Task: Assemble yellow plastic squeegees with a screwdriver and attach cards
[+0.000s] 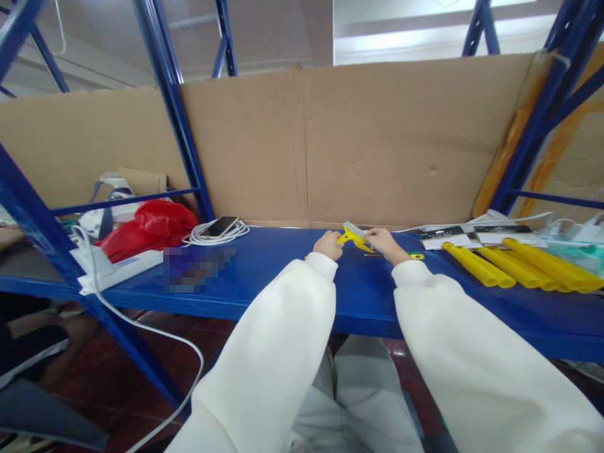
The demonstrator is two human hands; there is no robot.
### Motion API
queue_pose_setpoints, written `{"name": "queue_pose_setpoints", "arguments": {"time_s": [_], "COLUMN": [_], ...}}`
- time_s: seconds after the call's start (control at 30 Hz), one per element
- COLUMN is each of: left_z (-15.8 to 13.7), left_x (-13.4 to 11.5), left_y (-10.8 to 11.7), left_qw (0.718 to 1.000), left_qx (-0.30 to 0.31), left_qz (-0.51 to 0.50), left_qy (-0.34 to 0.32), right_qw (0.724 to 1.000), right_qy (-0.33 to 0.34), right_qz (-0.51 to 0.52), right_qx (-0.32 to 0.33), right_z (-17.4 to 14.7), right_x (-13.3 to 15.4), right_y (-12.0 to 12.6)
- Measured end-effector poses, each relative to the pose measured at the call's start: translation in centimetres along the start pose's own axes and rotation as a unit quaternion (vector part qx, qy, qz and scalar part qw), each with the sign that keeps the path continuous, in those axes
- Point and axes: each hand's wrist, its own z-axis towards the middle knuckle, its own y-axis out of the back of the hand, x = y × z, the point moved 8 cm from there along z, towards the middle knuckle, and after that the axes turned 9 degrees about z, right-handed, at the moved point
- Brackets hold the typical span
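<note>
Both hands are at a small yellow plastic piece (352, 237) with a whitish, see-through part on top, over the blue shelf top near its back edge. My left hand (329, 245) is closed on the yellow piece's left end. From the other side, my right hand (383, 243) pinches the whitish part with its fingertips. The exact kind of the piece is too small to make out. Below and beside my right hand lies a thin tool with a yellow-green handle (417, 256), partly hidden by the hand.
Several yellow tubes (479, 265) lie at right, before black-and-white cards (443, 238). A phone (219, 226) rests on a coiled white cable (240, 229) at left, near a white power strip (134, 267) and red bag (163, 223). Cardboard (377, 138) walls the back.
</note>
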Motion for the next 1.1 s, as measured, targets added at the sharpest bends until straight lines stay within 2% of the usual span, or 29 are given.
{"name": "queue_pose_setpoints", "arguments": {"time_s": [0.3, 0.57, 0.83, 1.1], "left_z": [-0.1, -0.1, -0.1, -0.2], "left_x": [-0.1, -0.1, -0.3, -0.5], "left_y": [0.5, 0.5, 0.6, 0.8], "left_qw": [1.0, 1.0, 1.0, 1.0], "left_qx": [-0.012, -0.008, -0.014, -0.008], "left_qz": [-0.003, -0.009, -0.007, -0.005], "left_qy": [-0.004, -0.002, -0.016, -0.018], "right_qw": [0.991, 0.988, 0.97, 0.971], "right_qy": [-0.093, -0.103, -0.164, -0.147], "right_qz": [0.098, 0.115, 0.177, 0.179], "right_qx": [0.014, -0.003, 0.036, 0.051], "right_z": [-0.8, -0.6, -0.6, -0.5], "right_x": [-0.6, -1.2, -2.0, -1.6], "right_y": [0.1, 0.3, -0.6, -0.8]}}
